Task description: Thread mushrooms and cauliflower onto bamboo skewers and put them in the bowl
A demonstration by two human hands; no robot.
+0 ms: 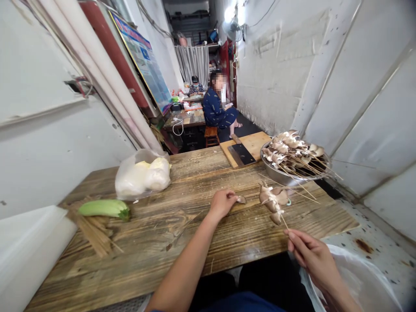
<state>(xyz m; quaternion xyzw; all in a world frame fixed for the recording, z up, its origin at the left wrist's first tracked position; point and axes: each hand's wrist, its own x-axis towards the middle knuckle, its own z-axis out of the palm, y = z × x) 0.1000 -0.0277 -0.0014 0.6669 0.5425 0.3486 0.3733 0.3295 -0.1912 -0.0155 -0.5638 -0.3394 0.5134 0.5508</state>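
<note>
Between the fingertips of my left hand (223,203) is a small brown mushroom piece (241,199), at the tabletop. My right hand (310,253) is closed round the lower end of a thin wooden skewer (284,222). Several oyster mushroom pieces (274,200) are threaded on that skewer's upper part, above the table's right side. Behind them stands a metal bowl (279,174) heaped with more mushroom skewers (292,149), their bare sticks poking out over the rim toward me.
A cleaver (242,154) lies on a wooden cutting board (260,141) at the far edge. On the left are a plastic bag (143,173) with pale contents, a green zucchini (104,208) and a pile of bare skewers (92,236). A lined bin (360,277) stands low right. Two people (216,104) sit farther back.
</note>
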